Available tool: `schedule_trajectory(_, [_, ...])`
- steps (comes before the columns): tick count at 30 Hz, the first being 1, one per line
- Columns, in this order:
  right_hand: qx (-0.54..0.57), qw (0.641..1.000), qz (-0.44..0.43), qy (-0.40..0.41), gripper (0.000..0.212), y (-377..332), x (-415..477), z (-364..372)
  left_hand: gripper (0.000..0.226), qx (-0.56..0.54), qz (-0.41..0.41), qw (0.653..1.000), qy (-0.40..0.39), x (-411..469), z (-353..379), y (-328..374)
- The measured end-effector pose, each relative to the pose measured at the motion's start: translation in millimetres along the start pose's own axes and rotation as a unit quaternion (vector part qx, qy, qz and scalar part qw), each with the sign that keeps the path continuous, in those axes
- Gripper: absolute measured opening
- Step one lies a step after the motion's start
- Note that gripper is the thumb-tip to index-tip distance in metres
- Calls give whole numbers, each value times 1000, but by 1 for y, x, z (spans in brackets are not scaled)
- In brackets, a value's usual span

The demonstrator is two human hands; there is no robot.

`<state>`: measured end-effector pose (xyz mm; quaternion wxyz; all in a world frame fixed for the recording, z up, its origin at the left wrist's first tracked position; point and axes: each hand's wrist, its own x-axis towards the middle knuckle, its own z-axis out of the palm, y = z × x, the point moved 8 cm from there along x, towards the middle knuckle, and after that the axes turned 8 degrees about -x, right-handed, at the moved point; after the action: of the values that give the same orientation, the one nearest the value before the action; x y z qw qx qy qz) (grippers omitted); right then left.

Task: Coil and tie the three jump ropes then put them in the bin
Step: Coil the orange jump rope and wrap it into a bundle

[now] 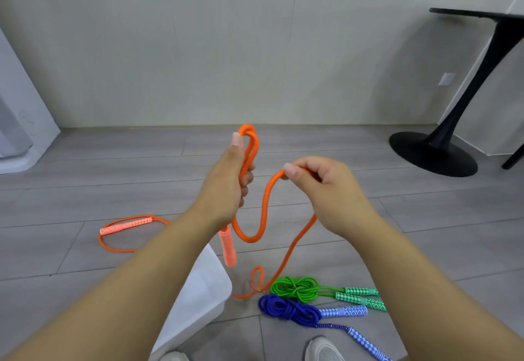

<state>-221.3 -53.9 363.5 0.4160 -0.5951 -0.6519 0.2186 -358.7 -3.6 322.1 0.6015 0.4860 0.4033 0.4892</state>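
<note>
Left hand (pixel 226 188), right hand (pixel 331 190) grip slack orange rope (pixel 265 205).

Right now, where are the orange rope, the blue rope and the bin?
orange rope (pixel 265 207), head view, on its hanging loop.
blue rope (pixel 289 309), head view, on its coiled bundle.
bin (pixel 204 298), head view, on its white side wall.

no readable text, labels, brands or numbers anywhere, rope handles show only woven patterns
</note>
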Motion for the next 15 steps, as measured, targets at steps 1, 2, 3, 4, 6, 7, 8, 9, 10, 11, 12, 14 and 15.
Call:
schedule_trajectory(1, [15, 1000, 9, 9, 21, -1, 2, 0, 74, 0, -6, 1000, -11, -2, 4, -3])
schedule_trajectory(2, [28, 999, 18, 11, 21, 0, 5, 1, 82, 6, -9, 1000, -22, -4, 8, -5])
schedule_trajectory(3, [42, 999, 28, 8, 20, 0, 7, 2, 90, 20, -7, 999, -32, -4, 10, -8])
schedule_trajectory(4, [54, 998, 41, 5, 19, 1, 9, 5, 93, 44, -3, 998, -44, -6, 13, -9])
schedule_trajectory(6, [79, 994, 74, 9, 22, 7, 14, 8, 71, 90, 21, 993, -76, -11, 22, -5])
schedule_trajectory(7, [90, 992, 89, 17, 25, 10, 16, 7, 50, 109, 43, 988, -96, -14, 28, 1])
schedule_trajectory(8, [99, 990, 100, 26, 27, 13, 18, 6, 32, 139, 69, 982, -113, -17, 32, 5])
schedule_trajectory(9, [105, 988, 106, 34, 28, 14, 20, 4, 21, 174, 89, 973, -125, -17, 35, 8])
schedule_trajectory(10, [107, 988, 106, 38, 27, 15, 22, 2, 18, 204, 98, 965, -133, -16, 35, 7])
schedule_trajectory(11, [107, 988, 102, 39, 27, 15, 23, 0, 17, 221, 89, 962, -136, -14, 33, 3])
schedule_trajectory(12, [105, 989, 94, 38, 26, 15, 23, -1, 20, 223, 69, 963, -134, -12, 31, -1])
schedule_trajectory(14, [92, 992, 76, 33, 23, 14, 24, -5, 21, 204, 30, 969, -135, -9, 26, -9])
schedule_trajectory(15, [82, 994, 68, 34, 19, 14, 24, -7, 22, 185, 12, 973, -136, -9, 24, -11])
